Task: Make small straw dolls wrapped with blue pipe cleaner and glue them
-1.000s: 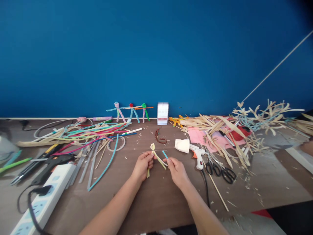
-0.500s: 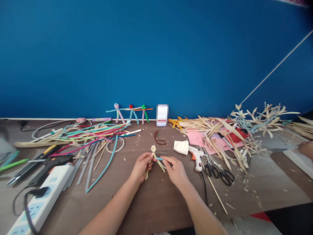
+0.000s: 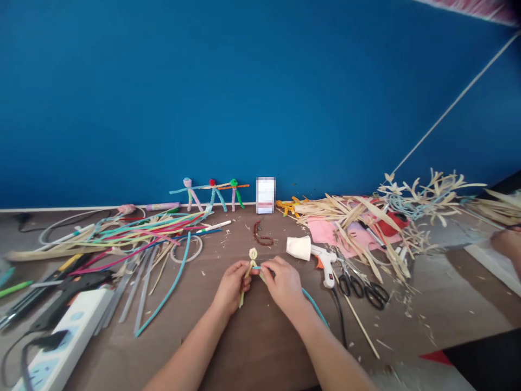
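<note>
Two bare hands logged by us at lower centre of the frame: left hand (image 3: pixel 233 288), fingers clamped on a small pale straw figure (image 3: pixel 253 259); right hand (image 3: pixel 284 285), fingers pinched together on a thin teal strip (image 3: pixel 315 308) at its middle, best held taut.

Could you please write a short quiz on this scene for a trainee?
1. What does the right hand pinch against the small straw figure? A) a teal strip B) scissors C) a paper cup
2. True or false: the white power strip lies to the right of the hot glue gun.
3. How many pipe-cleaner figures stand against the blue wall?

Key: 1. A; 2. False; 3. Three
</note>
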A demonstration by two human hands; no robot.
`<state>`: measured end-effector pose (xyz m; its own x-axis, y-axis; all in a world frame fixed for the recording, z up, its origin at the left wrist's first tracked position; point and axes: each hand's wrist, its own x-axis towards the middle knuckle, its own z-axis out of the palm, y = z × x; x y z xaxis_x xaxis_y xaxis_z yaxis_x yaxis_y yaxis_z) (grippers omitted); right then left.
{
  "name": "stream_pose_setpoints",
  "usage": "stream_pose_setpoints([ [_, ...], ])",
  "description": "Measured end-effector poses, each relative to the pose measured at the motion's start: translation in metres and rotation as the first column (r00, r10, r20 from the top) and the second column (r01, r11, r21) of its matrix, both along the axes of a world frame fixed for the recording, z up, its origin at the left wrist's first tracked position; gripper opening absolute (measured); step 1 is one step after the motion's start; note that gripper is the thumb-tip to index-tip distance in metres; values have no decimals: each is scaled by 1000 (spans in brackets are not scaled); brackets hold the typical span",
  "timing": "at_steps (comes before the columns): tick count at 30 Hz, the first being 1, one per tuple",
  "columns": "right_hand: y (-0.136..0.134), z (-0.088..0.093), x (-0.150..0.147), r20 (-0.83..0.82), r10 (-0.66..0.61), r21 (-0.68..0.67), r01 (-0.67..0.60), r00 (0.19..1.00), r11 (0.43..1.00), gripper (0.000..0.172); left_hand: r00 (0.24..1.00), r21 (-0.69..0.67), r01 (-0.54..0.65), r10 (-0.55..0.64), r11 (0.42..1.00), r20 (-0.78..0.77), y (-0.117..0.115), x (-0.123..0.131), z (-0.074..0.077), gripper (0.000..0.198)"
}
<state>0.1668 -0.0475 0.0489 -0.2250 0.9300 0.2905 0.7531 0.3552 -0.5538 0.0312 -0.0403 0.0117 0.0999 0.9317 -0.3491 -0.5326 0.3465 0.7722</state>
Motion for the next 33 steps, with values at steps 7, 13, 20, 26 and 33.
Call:
stream_pose_setpoints([
  [7,-1,-15,-3,-101,-36,53,41,994,998,12,998,31,51,-50,998,-36,-1,-2,0,21],
  [13,0,-19,-5,-129,-32,72,42,991,997,12,997,37,52,-50,998,-55,-2,-2,1,21],
  [20,-1,-22,-5,-113,-15,59,21,993,998,15,998,26,54,-54,998,-36,-1,-3,-2,20],
  [26,0,-23,-5,-102,-34,42,39,994,998,13,996,35,75,-73,997,-51,-1,-3,-2,22],
  [33,2,-23,-5,-99,-65,41,69,993,997,13,992,26,97,-95,995,-77,-2,-2,3,25],
])
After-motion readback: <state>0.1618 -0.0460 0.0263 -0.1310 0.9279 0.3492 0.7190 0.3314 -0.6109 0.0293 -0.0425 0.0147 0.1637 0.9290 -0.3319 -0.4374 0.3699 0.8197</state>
